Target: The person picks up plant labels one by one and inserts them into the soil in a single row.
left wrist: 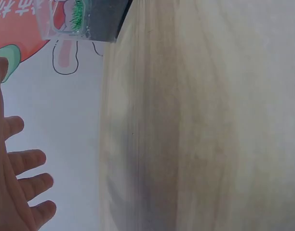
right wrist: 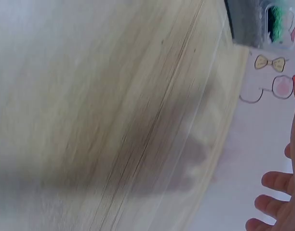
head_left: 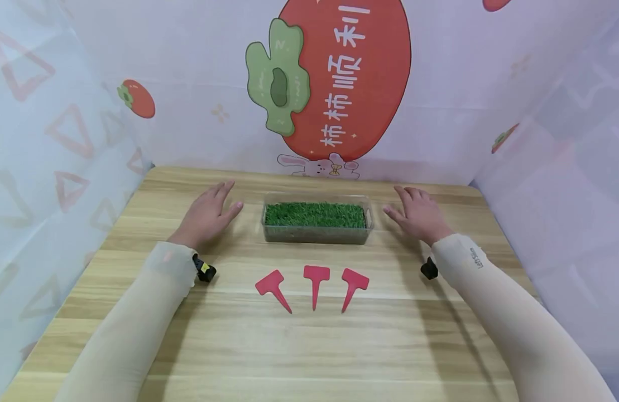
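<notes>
A clear plastic box (head_left: 314, 235) filled with green artificial grass (head_left: 314, 215) stands toward the back of the wooden table. To its left, my left hand (head_left: 207, 214) hovers with relaxed, spread fingers, holding nothing. On the other side, my right hand (head_left: 421, 213) is likewise held apart from the box, its fingers loose. Nearer to me lie three red T-shaped plant labels: a left one (head_left: 270, 282), a middle one (head_left: 316, 273) and a right one (head_left: 356, 279). Both wrist views catch a corner of the box and the fingers of each hand in the air.
The wooden table (head_left: 299, 357) is bordered by a printed cloth backdrop (head_left: 198, 134) at the back and on both sides. Black wrist cameras hang under both wrists, the left one (head_left: 205, 269) and the right one (head_left: 429, 268).
</notes>
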A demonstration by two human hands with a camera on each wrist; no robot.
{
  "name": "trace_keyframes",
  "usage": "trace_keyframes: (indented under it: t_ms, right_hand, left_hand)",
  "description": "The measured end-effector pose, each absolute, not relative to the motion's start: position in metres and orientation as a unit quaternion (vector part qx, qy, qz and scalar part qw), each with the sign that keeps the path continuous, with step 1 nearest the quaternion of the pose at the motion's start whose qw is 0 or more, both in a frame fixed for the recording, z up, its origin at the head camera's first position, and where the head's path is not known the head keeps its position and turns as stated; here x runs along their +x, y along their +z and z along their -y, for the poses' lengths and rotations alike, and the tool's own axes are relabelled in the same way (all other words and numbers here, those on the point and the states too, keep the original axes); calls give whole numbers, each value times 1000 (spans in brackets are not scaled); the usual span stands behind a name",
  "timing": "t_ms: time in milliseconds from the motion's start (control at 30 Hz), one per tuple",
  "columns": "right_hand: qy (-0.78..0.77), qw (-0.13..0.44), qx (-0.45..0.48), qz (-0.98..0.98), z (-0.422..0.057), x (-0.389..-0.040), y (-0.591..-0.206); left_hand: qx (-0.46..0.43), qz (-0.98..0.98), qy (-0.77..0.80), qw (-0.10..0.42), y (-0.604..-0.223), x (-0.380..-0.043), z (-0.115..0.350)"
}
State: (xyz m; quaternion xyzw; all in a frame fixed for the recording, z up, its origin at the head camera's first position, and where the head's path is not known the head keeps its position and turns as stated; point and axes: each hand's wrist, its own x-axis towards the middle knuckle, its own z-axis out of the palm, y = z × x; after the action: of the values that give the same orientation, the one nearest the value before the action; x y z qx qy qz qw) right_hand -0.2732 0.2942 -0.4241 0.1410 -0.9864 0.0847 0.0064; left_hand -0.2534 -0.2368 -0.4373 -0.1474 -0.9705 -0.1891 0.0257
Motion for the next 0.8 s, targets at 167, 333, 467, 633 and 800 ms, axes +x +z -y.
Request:
trace_keyframes:
  t_ms: [167,333,467,633,800]
  right_hand:
    - [104,9,142,984,-284,-267,-420]
    - [150,6,143,978,-269,-260,-417]
    - [184,25,156,970,-255,-255,-415]
    - [250,-2,145,957,-242,-247,-414]
    - [281,-23,138,949,-233,-240,-417]
  left_hand:
    - [-155,964,-217,17,-434,-249,233]
    - [-164,950,-266,-5,-430,-239,224]
    - [-163,939,-303,-25,-428,-231,216]
    - [-174,927,-331,-33,-429,-226,205]
    - [-185,921,-341,-35,-433,-225,195]
